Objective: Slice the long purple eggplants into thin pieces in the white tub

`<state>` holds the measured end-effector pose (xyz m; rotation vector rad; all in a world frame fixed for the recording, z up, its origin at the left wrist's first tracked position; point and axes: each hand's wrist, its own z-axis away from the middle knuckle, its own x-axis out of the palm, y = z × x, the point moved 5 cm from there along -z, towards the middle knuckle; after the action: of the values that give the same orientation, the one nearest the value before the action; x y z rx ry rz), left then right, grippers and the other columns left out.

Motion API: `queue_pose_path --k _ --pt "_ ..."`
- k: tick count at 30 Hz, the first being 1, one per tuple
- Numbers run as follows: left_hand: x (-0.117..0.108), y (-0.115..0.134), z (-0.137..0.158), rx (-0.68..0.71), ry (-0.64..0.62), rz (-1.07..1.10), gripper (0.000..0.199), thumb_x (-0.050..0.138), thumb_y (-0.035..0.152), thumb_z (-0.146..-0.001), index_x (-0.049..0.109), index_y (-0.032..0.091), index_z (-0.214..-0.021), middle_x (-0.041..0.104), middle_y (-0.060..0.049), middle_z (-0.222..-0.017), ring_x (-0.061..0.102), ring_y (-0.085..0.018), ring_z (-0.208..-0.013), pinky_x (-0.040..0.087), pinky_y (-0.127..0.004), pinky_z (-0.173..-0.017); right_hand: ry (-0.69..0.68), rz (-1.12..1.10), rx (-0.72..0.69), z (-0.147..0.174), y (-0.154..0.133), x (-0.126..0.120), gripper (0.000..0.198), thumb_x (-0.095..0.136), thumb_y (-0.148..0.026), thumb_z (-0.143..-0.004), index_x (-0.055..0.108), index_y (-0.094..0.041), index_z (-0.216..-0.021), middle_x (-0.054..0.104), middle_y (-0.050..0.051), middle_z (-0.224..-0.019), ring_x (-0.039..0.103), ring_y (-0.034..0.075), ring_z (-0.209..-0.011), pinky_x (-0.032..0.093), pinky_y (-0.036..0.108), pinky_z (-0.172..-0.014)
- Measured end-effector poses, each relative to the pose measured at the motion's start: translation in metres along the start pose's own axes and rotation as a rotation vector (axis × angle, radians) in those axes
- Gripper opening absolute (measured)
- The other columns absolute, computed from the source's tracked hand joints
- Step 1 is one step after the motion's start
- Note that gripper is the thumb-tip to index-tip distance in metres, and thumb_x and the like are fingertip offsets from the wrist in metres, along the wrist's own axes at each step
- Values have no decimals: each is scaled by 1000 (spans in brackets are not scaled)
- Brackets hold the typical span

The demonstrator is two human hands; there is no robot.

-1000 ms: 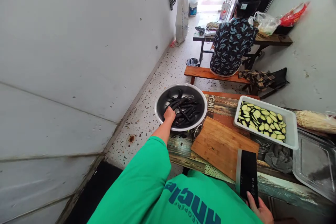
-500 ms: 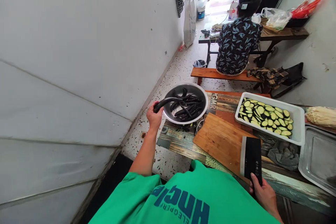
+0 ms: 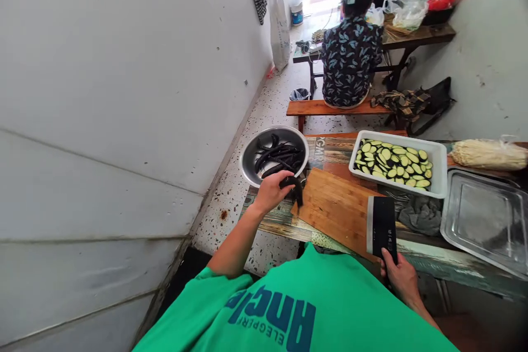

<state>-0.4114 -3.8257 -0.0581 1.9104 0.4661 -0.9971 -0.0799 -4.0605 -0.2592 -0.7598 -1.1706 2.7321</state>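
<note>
A long dark eggplant (image 3: 296,188) is gripped near one end by my left hand (image 3: 272,193), its other end hanging by the board's left corner. My right hand (image 3: 399,274) is closed round the handle of a cleaver (image 3: 381,225), whose wide black blade lies over the right part of the wooden cutting board (image 3: 330,206). Behind my left hand stands a metal basin (image 3: 246,160) with several whole eggplants (image 3: 280,155) in it. Oval eggplant slices (image 3: 394,162) with pale green flesh fill much of a white tray (image 3: 440,168) beyond the board.
A grey cloth (image 3: 421,214) lies right of the cleaver, beside a metal tray (image 3: 487,214). Bagged enoki-like mushrooms (image 3: 489,154) lie at the table's right. A person (image 3: 350,60) sits on a wooden bench (image 3: 305,109) beyond the table. A white wall (image 3: 124,93) runs along the left.
My left hand has brought the eggplant from the basin's left rim rightward and nearer, to the board's left corner. The eggplant now hangs downward. My right hand still holds the cleaver. The view has shifted.
</note>
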Motion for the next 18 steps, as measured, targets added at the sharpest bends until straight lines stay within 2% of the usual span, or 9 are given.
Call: queue_pose_path --k 2,4,7,9,11,14,16,18 --pt "33 17 -4 143 -87 -173 20 54 18 -90 63 18 -108 68 -7 -105 62 -18 -89 51 -31 -80 22 -14 10 1 4 -4 52 50 -74 -64 49 -22 -65 56 0 -46 54 16 -43 42 28 -46" --pt "72 34 -3 315 -149 -274 25 44 17 -95 63 17 -112 66 -10 -114 61 -19 -90 50 -33 -82 38 -16 12 2 8 -9 51 50 -73 -64 49 -22 -65 57 0 -48 55 16 -43 43 29 -48" --pt "120 59 4 536 -191 -247 32 35 19 -99 60 20 -119 63 -10 -123 60 -18 -94 51 -33 -83 55 4 18 1 14 -16 48 48 -71 -67 49 -23 -66 57 -1 -47 55 15 -42 43 29 -49" --pt "137 74 9 603 -219 -203 35 31 20 -100 58 21 -122 63 -9 -124 60 -17 -96 51 -32 -84 69 13 31 -2 18 -20 48 47 -70 -68 50 -22 -66 57 -1 -48 55 15 -42 43 28 -49" --pt "142 87 11 598 -274 -209 35 30 20 -100 57 20 -123 62 -10 -123 60 -17 -97 51 -33 -86 81 8 34 -5 23 -24 47 47 -69 -70 50 -22 -67 58 -1 -48 55 15 -42 42 28 -49" --pt "152 96 8 488 -442 -305 31 36 21 -98 56 16 -122 65 -12 -111 61 -21 -97 51 -36 -86 83 9 6 -12 26 -26 46 47 -68 -73 50 -22 -68 57 -2 -47 54 15 -41 42 27 -49" --pt "170 89 2 379 -585 -337 32 42 19 -96 54 16 -126 68 -11 -98 62 -22 -93 51 -35 -83 81 24 -26 -16 24 -24 45 46 -67 -75 49 -22 -67 56 -2 -46 54 15 -41 42 27 -49" --pt "202 71 -5 269 -724 -275 42 46 16 -93 48 19 -135 69 -8 -91 64 -22 -91 51 -32 -81 70 42 -55 -19 20 -21 45 44 -66 -77 49 -23 -68 55 -3 -46 54 15 -42 42 27 -50"
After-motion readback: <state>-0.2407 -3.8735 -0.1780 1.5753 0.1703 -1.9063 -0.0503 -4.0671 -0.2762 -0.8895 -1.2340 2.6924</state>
